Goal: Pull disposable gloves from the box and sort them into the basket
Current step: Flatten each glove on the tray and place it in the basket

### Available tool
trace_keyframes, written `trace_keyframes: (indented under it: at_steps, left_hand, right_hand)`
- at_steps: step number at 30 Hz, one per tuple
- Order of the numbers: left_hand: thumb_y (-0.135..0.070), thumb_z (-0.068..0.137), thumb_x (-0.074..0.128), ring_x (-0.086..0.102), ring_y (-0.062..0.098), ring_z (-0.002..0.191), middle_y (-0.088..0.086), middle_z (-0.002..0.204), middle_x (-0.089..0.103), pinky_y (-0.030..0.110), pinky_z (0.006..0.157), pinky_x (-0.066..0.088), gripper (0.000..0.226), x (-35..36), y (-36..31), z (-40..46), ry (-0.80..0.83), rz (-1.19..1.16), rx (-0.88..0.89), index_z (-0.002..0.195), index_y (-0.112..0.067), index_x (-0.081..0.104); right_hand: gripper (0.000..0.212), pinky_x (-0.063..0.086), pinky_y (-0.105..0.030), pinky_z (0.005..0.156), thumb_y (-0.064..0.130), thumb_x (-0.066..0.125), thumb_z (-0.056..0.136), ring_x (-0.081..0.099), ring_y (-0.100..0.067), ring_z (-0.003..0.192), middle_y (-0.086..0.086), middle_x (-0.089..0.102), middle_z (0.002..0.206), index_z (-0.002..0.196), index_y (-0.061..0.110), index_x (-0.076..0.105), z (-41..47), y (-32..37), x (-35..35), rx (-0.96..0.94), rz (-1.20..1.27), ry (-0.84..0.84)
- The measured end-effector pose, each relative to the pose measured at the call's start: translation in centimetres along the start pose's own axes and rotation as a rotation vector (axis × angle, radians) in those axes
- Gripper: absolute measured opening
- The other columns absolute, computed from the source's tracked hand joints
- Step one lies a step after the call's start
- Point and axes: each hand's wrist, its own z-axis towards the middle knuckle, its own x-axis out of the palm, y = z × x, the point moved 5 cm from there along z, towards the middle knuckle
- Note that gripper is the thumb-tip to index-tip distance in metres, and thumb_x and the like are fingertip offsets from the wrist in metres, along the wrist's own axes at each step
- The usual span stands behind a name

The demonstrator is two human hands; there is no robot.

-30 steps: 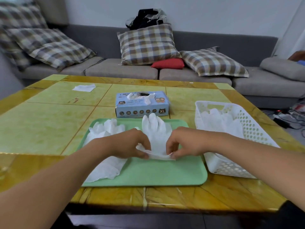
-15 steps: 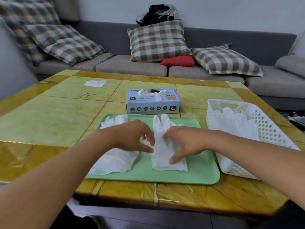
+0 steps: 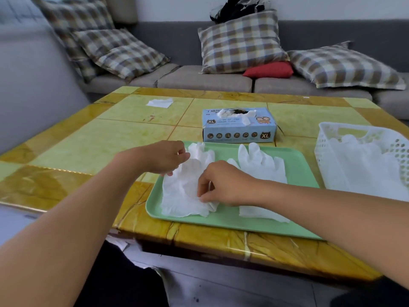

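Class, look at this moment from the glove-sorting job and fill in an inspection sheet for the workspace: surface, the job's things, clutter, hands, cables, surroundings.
Surface: glossy yellow-green tiled table, a few reddish marks on it.
Job's things: blue XL glove box behind the green tray, a glove poking out of its top; crumpled glove on the tray's left, flat glove on its right; white basket at right, holding gloves.
Clutter: white tissue at the table's far left.
Hands: left hand and right hand both pinch the crumpled glove.
Cables: nothing seen.
Surroundings: grey sofa with plaid cushions, a red cushion, dark bundle on its back.
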Motion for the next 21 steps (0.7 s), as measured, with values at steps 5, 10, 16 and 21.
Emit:
trace_keyframes:
  at_steps: [5,10,16,21]
  left_hand:
    - [-0.023,0.105,0.045,0.069,0.017,0.098,0.004,0.114,0.065,0.041,0.09,0.055,0.012,0.7,1.6,0.1,0.11,-0.037,-0.022,0.116,-0.02,0.045]
    - [-0.011,0.096,0.056,0.064,0.015,0.104,-0.007,0.116,0.067,0.039,0.092,0.053,0.044,0.7,1.8,0.2,0.172,0.032,-0.027,0.131,-0.028,0.036]
    - [-0.024,0.095,0.066,0.061,0.013,0.103,-0.008,0.122,0.061,0.034,0.089,0.054,0.043,-0.8,1.0,-0.1,0.086,0.07,0.039,0.129,-0.032,0.041]
    - [-0.063,0.091,0.049,0.06,0.017,0.124,-0.001,0.13,0.067,0.034,0.104,0.047,0.061,-1.2,-7.4,-1.7,0.127,-0.839,0.347,0.13,-0.019,0.063]
  right_hand:
    - [0.002,0.051,-0.017,0.076,0.016,0.075,0.089,0.067,-0.001,0.078,0.01,0.075,0.085,0.09,0.016,0.077,-1.9,-1.1,-0.8,-0.034,0.205,0.155]
    - [0.006,0.054,-0.029,0.085,0.011,0.062,0.099,0.065,-0.011,0.083,-0.001,0.072,0.089,0.099,0.011,0.068,-3.7,-2.6,-1.7,0.077,0.592,0.363]
    - [0.022,0.061,-0.033,0.078,0.017,0.056,0.092,0.067,-0.019,0.084,-0.007,0.069,0.098,0.109,0.011,0.069,-4.0,-2.6,-6.0,0.171,1.252,0.19]
    - [0.038,0.058,-0.037,0.088,0.013,0.047,0.092,0.07,-0.024,0.101,-0.015,0.068,0.123,0.118,0.004,0.073,-4.9,-3.4,-9.1,0.193,1.506,0.025]
